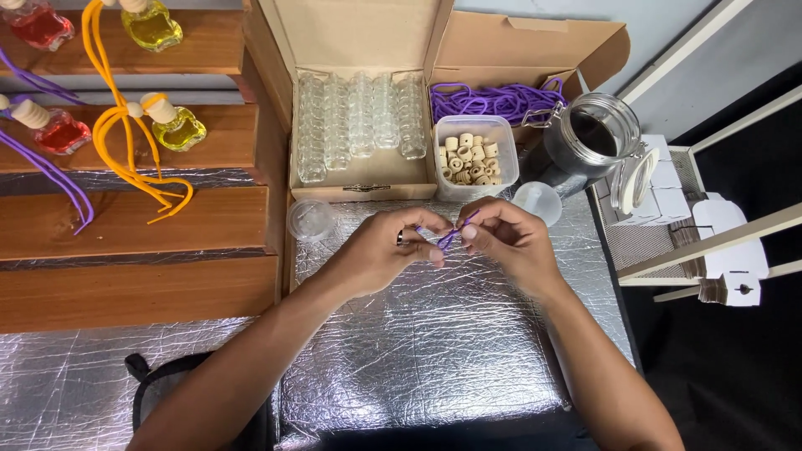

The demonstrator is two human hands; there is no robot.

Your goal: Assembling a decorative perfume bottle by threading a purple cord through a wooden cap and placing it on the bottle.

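Head view, both hands over the foil-covered work surface (434,351).

Left hand (380,250): fingers drawn together, thumb and forefinger pinched on a short piece of purple cord (449,237). Something small and dark sits at the fingers (a ring or a cap, cannot tell which).

Right hand (510,238): fingertips also closed on the same cord, from the other side. The two hands almost touch; the cord shows only in the small gap between them, held above the foil, just in front of the boxes.

Surroundings:
- Cardboard box (359,167), lid open, with rows of clear empty bottles (359,117), directly behind the hands.
- Plastic tub (504,171) of pale wooden beads (469,159) beside it, to the right.
- Second box behind the tub with a heap of purple cords (493,100).
- Glass jar (593,134) with clip lid, open, further right; a small clear funnel (537,200) just in front of it.
- Small clear lid (311,219) on the foil, left of the left hand.
- Wooden steps (125,225) at left carry filled bottles, red (60,134) and yellow (177,127), with orange cord (125,159) and purple cords hanging down.
- Flat white cartons (727,242) stacked at far right.
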